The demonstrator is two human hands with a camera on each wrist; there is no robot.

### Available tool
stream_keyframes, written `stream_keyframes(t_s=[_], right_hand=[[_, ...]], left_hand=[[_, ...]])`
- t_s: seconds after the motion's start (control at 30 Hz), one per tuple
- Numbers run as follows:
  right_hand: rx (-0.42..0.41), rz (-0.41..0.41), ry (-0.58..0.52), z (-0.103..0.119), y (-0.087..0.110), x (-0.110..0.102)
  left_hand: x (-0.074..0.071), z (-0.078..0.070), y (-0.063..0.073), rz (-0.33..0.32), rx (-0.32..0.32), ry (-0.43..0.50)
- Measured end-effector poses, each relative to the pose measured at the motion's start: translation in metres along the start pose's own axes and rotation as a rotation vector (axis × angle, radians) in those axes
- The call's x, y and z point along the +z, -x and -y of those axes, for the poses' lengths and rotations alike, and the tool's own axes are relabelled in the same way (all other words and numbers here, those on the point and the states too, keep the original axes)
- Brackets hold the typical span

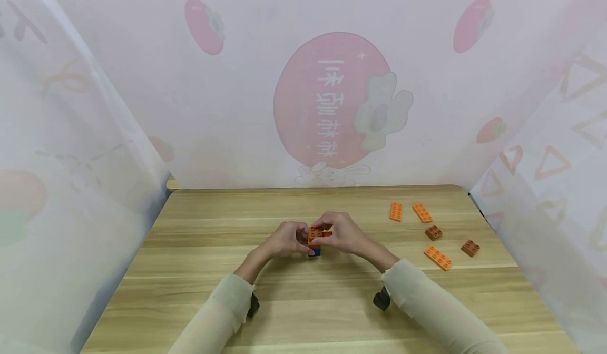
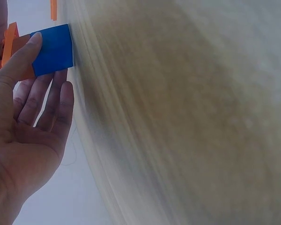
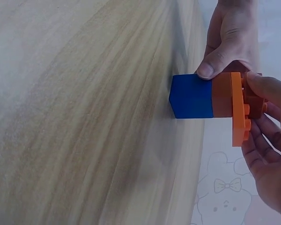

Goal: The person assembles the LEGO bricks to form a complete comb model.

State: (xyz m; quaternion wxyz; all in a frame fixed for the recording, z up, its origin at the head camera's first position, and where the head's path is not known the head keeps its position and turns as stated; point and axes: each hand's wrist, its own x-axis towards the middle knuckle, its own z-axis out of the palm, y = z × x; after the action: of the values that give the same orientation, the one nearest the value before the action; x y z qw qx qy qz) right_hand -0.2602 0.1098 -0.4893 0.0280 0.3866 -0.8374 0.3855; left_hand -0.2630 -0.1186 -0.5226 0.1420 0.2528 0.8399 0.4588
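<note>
A small upright stack of toy building bricks stands on the table between the hands: a blue block (image 3: 192,96) at the bottom, a brown brick (image 3: 222,96) over it, then an orange plate (image 3: 237,112) that juts out to one side. My left hand (image 1: 287,238) grips the stack low down, its thumb across the seam between blue and brown. On top, my right hand (image 1: 346,233) pinches another brown brick (image 3: 255,105) between thumb and fingers, right at the orange plate's studs. Part of this upper brick is hidden by the fingers.
To the right on the wooden table (image 1: 303,312) lie loose orange plates (image 1: 437,257) and two brown bricks, one brown brick (image 1: 470,247) farthest right. Printed white sheets (image 1: 237,106) stand around the table's back and sides.
</note>
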Motion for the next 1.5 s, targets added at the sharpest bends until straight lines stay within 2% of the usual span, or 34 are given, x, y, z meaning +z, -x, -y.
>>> stream_keyframes(t_s=[0.43,0.6,0.73,1.0,1.5], right_hand=[[0.028,0.045,0.039,0.0021,-0.0057,-0.0017],[0.029,0.055,0.044,0.0027,-0.0035,-0.0018],[0.036,0.056,0.029,0.0022,-0.0013,-0.001],[0.031,0.045,-0.001,0.004,-0.0042,-0.0018],[0.033,0.043,-0.001,0.0041,-0.0036,-0.001]], left_hand=[[-0.0005,0.0,0.0013,0.002,0.02,-0.018],[0.0024,-0.0003,0.0013,0.003,0.015,0.005],[0.0038,-0.0004,0.0013,0.011,0.009,0.016],[0.0,-0.0003,0.0012,0.002,0.012,-0.026],[-0.0005,-0.0021,0.0007,0.005,0.015,-0.049]])
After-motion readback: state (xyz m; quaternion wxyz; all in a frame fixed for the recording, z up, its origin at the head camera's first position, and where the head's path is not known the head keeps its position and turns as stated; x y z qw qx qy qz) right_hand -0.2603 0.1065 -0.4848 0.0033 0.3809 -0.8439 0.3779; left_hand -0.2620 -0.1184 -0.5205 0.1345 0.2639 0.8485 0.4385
